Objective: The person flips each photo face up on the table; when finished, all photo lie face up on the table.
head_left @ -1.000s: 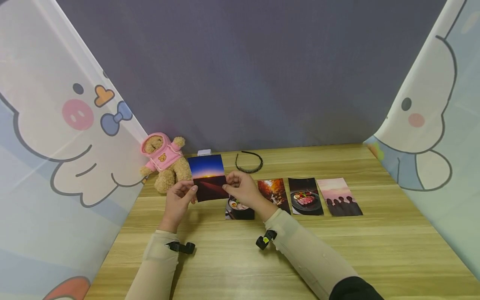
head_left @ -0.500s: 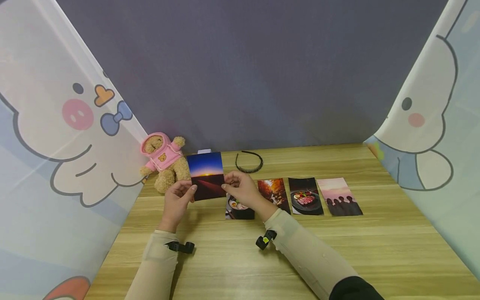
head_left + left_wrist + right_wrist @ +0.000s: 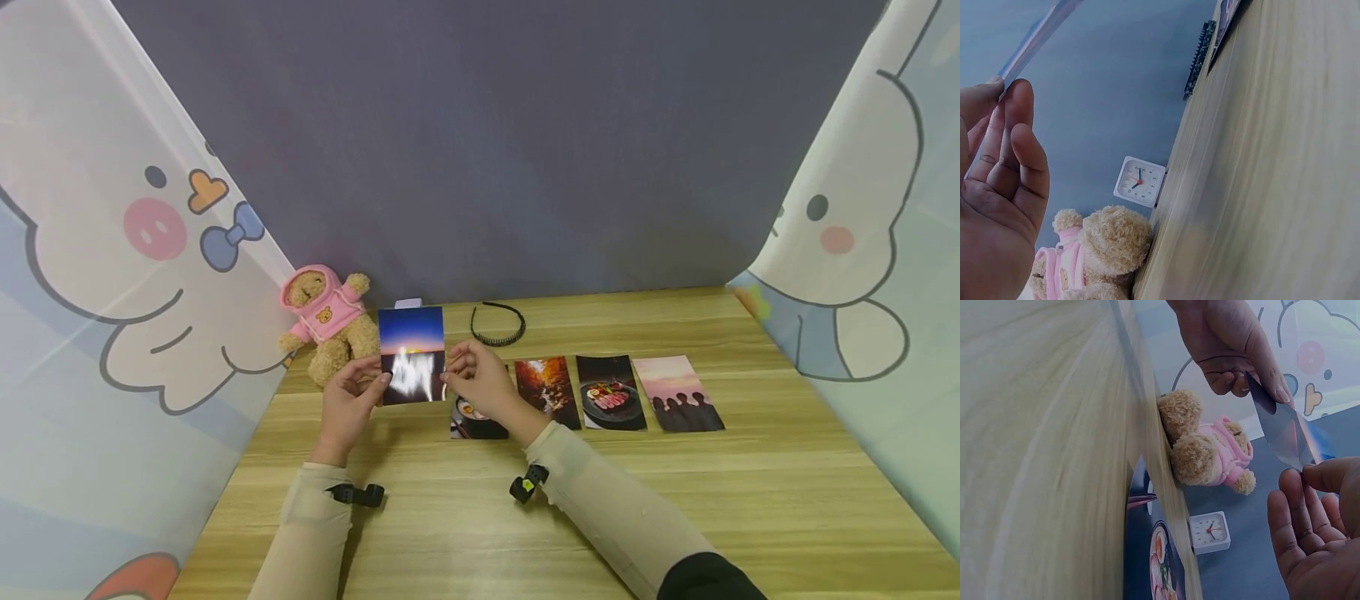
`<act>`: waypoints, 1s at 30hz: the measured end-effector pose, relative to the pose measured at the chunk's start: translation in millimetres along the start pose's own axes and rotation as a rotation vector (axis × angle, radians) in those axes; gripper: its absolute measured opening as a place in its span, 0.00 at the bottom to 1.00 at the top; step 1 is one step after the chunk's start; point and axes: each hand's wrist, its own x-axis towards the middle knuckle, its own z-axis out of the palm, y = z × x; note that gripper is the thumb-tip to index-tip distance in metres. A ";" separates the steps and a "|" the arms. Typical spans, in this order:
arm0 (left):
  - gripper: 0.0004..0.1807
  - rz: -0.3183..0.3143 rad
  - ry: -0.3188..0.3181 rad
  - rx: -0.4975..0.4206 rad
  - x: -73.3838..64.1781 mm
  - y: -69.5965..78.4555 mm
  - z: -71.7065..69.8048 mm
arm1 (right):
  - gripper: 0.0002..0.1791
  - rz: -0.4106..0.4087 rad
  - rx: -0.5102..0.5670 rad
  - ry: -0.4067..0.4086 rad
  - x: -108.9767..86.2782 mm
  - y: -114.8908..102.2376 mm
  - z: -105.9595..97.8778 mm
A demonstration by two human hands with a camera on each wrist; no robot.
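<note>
A glossy sunset photo card (image 3: 412, 333) is held up above the table between both hands, with a bright glare on its lower half. My left hand (image 3: 349, 406) pinches its left edge between thumb and fingers. The right hand (image 3: 483, 383) pinches the opposite edge, its other fingers loosely curled. In the right wrist view the photo card (image 3: 1282, 428) is seen from a slant, clear of the table. Beneath the right hand lies a photo of a food bowl (image 3: 474, 423), partly hidden by that hand.
Right of it lie an autumn photo (image 3: 547, 387), a meat-plate photo (image 3: 611, 396) and a pink-sky photo (image 3: 678, 392). Behind are a black headband (image 3: 501, 340) and a white clock (image 3: 1140, 181), mostly hidden in the head view. A teddy bear (image 3: 327, 317) in pink sits back left.
The sunset card has tilted, and glare now covers its lower half. Both hands keep their pinch and have shifted very slightly. The photos on the table have not moved.
</note>
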 end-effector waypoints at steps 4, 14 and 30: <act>0.20 -0.016 -0.002 0.041 -0.3 1.3 -3.6 | 0.15 0.022 -0.011 -0.020 -1.7 2.6 2.3; 0.23 -0.085 -0.055 0.088 -0.3 0.0 -11.5 | 0.15 0.087 -0.001 -0.057 -2.2 9.0 5.7; 0.21 -0.245 -0.136 0.221 -1.4 -10.1 -21.6 | 0.18 0.219 0.022 -0.181 -4.4 17.9 11.4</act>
